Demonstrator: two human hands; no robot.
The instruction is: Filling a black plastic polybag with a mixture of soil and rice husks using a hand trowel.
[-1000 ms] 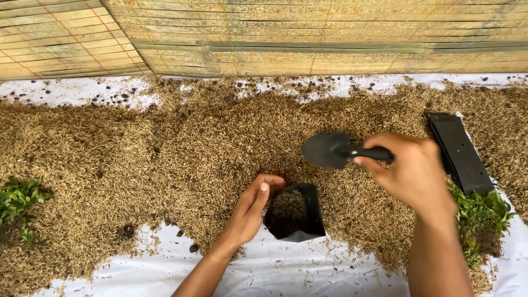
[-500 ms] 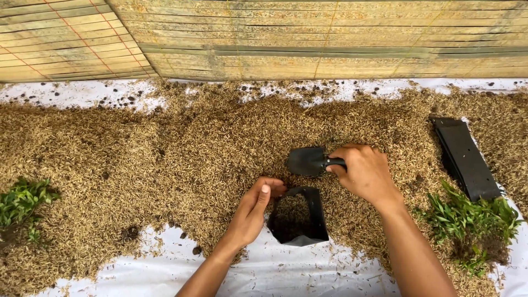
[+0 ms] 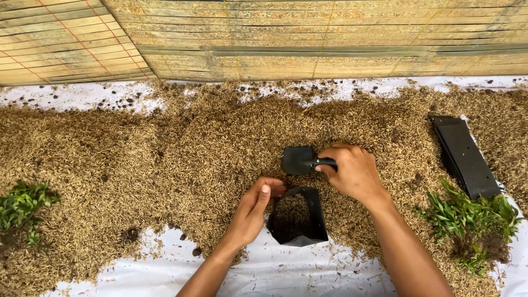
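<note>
A: Start wide — what lies round the bag?

B: A broad bed of husk mix on a white sheet, with a bamboo screen far beyond the bag. Right of the bag sits a clump of green seedlings, and beyond those a flat stack of black bags. More seedlings lie well to the bag's left.

A: And the bag itself?

B: The black bag lies at the near edge of the mix, mouth toward the screen, long axis running away from the person. It looks partly filled.

A: The hands?

B: The left hand touches the bag's mouth at its left corner, fingers pinched on the rim. The right hand is curled tight round the handle of a small trowel — blade just beyond the bag's mouth, pointing left.

A: Room to move?

B: Open mix beyond the bag on both sides; bare sheet on its near side.
</note>
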